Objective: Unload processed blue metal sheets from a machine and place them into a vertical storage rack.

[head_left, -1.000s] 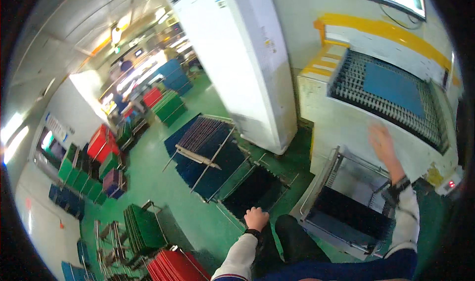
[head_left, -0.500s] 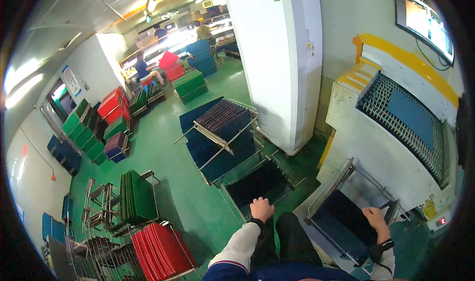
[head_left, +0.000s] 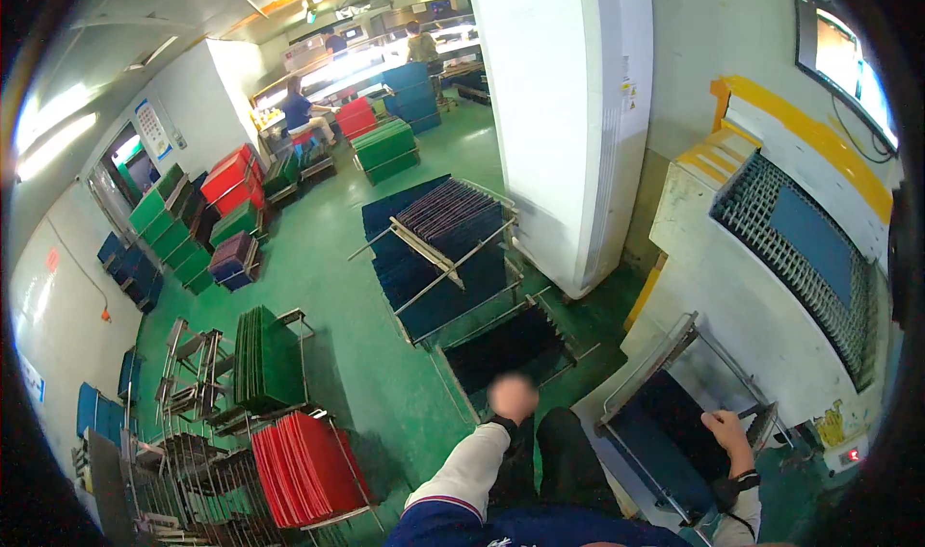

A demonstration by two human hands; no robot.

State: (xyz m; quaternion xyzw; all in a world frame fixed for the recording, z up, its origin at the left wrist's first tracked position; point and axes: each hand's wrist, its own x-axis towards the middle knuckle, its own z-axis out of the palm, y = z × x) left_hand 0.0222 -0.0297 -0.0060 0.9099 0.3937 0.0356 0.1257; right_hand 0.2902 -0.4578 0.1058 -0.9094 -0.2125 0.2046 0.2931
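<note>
My left hand [head_left: 513, 399] is above my left knee, near the rack of dark panels in front of me. It is blurred, so its fingers cannot be made out. On the right, my right hand [head_left: 729, 435] is at the edge of dark blue panels [head_left: 663, 422] standing in a metal rack [head_left: 617, 410]. Its fingers are curled together; whether they grip a panel edge is hidden. Dark bands circle both wrists.
A second rack of dark panels [head_left: 506, 349] stands ahead, with a stack of blue panels [head_left: 414, 292] behind it. Green panels [head_left: 265, 359] and red panels [head_left: 306, 470] are at left. A white cabinet [head_left: 554, 113] and a conveyor machine [head_left: 761, 287] bound the right. People work far back.
The view has turned slightly left, so the room appears shifted rightward. Both hands keep nearly the same places, left above the knee and right at the panels.
</note>
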